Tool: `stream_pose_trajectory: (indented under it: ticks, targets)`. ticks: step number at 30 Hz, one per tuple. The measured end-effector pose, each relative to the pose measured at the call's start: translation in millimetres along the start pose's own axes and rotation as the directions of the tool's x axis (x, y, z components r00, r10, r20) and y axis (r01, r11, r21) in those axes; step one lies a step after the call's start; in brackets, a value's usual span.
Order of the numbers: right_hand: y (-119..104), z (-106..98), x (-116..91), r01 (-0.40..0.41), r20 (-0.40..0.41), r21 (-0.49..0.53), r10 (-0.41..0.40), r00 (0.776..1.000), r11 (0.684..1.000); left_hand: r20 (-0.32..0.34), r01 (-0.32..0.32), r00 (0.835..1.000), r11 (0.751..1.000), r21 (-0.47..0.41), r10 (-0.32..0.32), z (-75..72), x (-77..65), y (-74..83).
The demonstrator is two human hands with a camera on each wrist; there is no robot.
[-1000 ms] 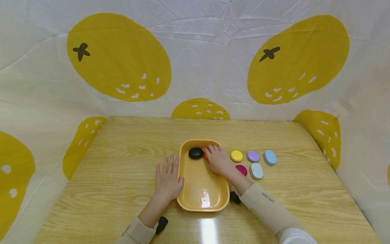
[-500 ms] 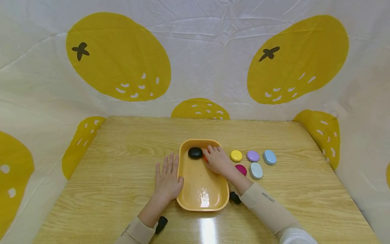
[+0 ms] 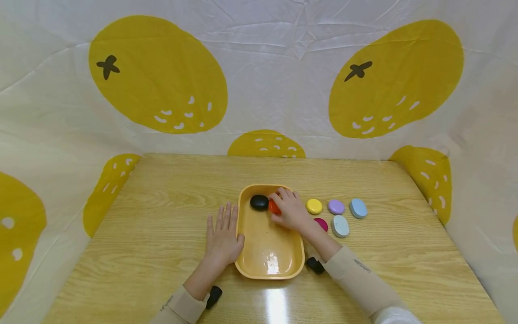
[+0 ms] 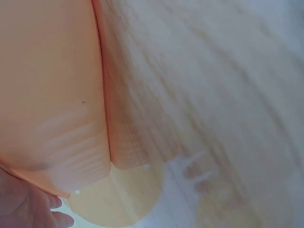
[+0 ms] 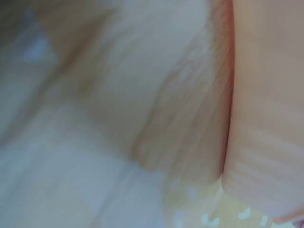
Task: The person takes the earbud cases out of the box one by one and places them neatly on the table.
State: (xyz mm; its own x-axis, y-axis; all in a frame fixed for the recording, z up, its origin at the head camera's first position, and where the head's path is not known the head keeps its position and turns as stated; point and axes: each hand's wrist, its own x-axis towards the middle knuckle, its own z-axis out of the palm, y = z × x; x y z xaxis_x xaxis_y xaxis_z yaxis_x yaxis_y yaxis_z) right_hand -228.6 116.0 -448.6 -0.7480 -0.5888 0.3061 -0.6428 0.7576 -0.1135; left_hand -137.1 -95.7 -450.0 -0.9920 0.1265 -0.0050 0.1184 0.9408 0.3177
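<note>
In the head view, a light-orange plastic tub (image 3: pixel 268 252) with rounded corners rests on the wooden table. A glossy black oval piece (image 3: pixel 259 202) lies near its far end, and a red-orange rounded piece (image 3: pixel 274 207) lies just right of it. My right hand (image 3: pixel 292 210) reaches over the tub's right rim; its thumb and fingers are spread on either side of the red-orange piece, which shows between them. My left hand (image 3: pixel 222 236) lies along the tub's left side with straight fingers, the thumb by the rim. Both wrist views are mostly blurred close surfaces.
Right of the tub lie yellow (image 3: pixel 314 206), purple (image 3: pixel 336 207), blue (image 3: pixel 358 208), pale grey-blue (image 3: pixel 340 226) and crimson (image 3: pixel 321 224) rounded pieces. The crimson one is partly behind my right wrist. A fabric curtain (image 3: pixel 279 90) with yellow shapes surrounds the table.
My right hand has drawn slightly right and its fingers have spread, so more of the red-orange piece shows. The left hand and the tub look unmoved.
</note>
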Motion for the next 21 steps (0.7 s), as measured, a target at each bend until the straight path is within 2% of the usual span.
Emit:
stream_pose_trajectory:
  ticks: [5,11,16,21]
  targets:
    - [6,-17,-10,-0.059,-0.081,0.058,0.063,0.995,0.997,-0.001,-0.001,1.0,1.0,-0.001,0.001,0.5,0.3,0.2]
    - [26,-49,-36,-0.206,-0.114,0.137,0.222,0.968,0.969,-0.005,-0.004,1.0,1.0,0.009,0.004,0.6,0.8,0.3]
    - [48,-68,-63,-0.305,-0.129,0.092,0.315,0.94,0.948,-0.011,-0.008,1.0,1.0,0.021,0.008,0.8,0.7,0.2]
    - [72,-75,-91,-0.37,-0.131,0.065,0.376,0.917,0.927,-0.018,-0.011,1.0,1.0,0.022,0.012,1.7,0.7,0.0]
